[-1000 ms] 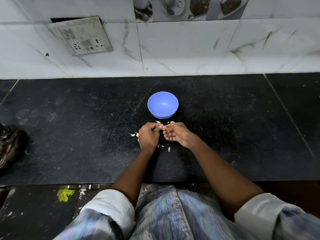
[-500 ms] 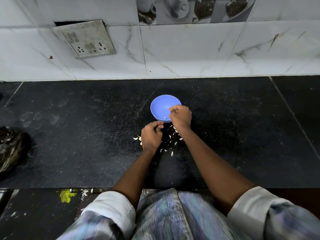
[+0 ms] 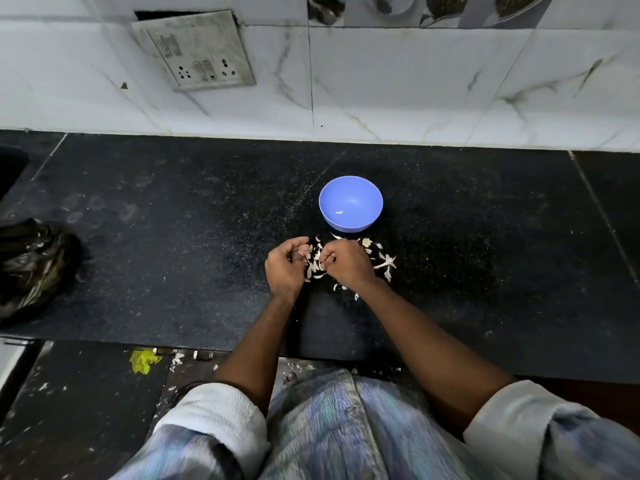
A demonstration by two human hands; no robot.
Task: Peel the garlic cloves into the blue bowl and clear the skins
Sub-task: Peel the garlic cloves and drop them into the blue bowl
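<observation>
The right hand (image 3: 346, 263) has come back from the rim of the blue bowl (image 3: 350, 203), where it was half a second ago, and now sits low on the black counter (image 3: 173, 237) just in front of the bowl, close beside the left hand (image 3: 285, 268). Both hands have their fingers curled inward; whether either one holds a clove or a skin cannot be told, since the fingertips face away from the camera. The left hand has hardly shifted. A small pale piece (image 3: 339, 212) now lies inside the bowl, where the right hand covered that spot before. The garlic skins (image 3: 382, 261) lie scattered on the counter between and around the hands, spreading to the right of the right hand. A crumpled dark bag (image 3: 33, 265) rests at the left edge of the counter.
</observation>
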